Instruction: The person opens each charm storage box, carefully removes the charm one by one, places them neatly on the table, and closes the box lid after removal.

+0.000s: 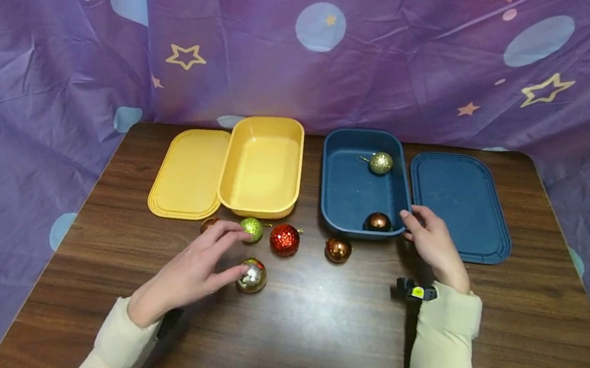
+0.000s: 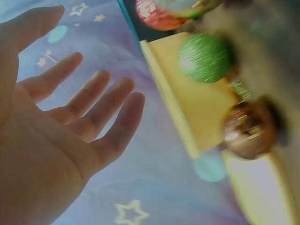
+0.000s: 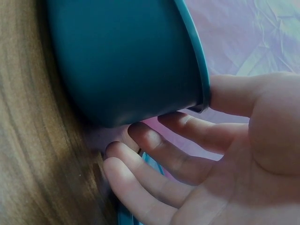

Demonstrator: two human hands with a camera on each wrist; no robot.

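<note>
My left hand [image 1: 196, 269] hovers over the table with fingers spread loosely, holding nothing. Close to its fingertips are a green glitter bauble [image 1: 251, 229] and a shiny silver-gold bauble [image 1: 252, 276]; a brown bauble [image 1: 209, 224] is partly hidden behind the hand. My right hand [image 1: 431, 238] grips the near right corner of a blue container [image 3: 126, 61], thumb at the rim and fingers against the outer wall. Inside that container lie a gold glitter bauble [image 1: 381, 163] and a dark brown bauble [image 1: 378, 221].
A red bauble [image 1: 285, 240] and a copper bauble [image 1: 338, 250] lie in front of the containers. The yellow container [image 1: 257, 209] holds nothing visible; its yellow lid [image 1: 187, 173] lies to its left. A blue lid [image 1: 460, 206] lies at the right. Patterned purple cloth [image 1: 255, 38] hangs behind the table.
</note>
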